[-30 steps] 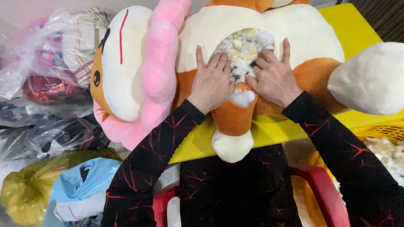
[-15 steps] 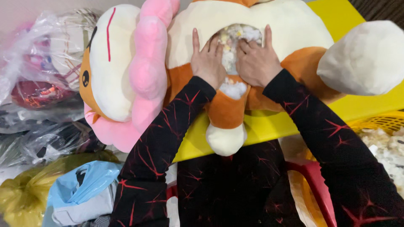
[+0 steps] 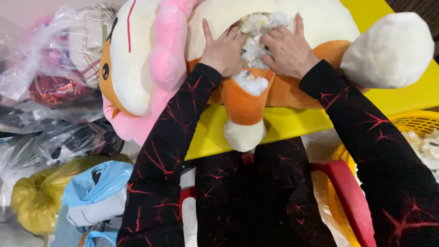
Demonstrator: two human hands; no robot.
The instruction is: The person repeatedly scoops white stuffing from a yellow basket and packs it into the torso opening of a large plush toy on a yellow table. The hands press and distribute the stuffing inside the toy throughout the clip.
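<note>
Bags [image 3: 50, 87] crowd the floor on the left, while on the yellow table [image 3: 292, 126] the plush toy [image 3: 151, 64] lies with left hand [image 3: 223, 51] and right hand [image 3: 288, 48] flat, fingers spread, flanking its stuffing-filled opening [image 3: 256, 34].

Plush toy [image 3: 320, 27] on table [image 3: 292, 123]; bags [image 3: 55, 137] left; basket [image 3: 416, 123] right.

blocked left: pink mane [image 3: 167, 50] | blocked right: cream paw [image 3: 388, 50] | gap: stuffing opening [image 3: 256, 32]

Left hand [image 3: 222, 51] and right hand [image 3: 288, 48] press flat beside the plush toy's [image 3: 320, 23] stuffing-filled opening [image 3: 258, 29].
</note>
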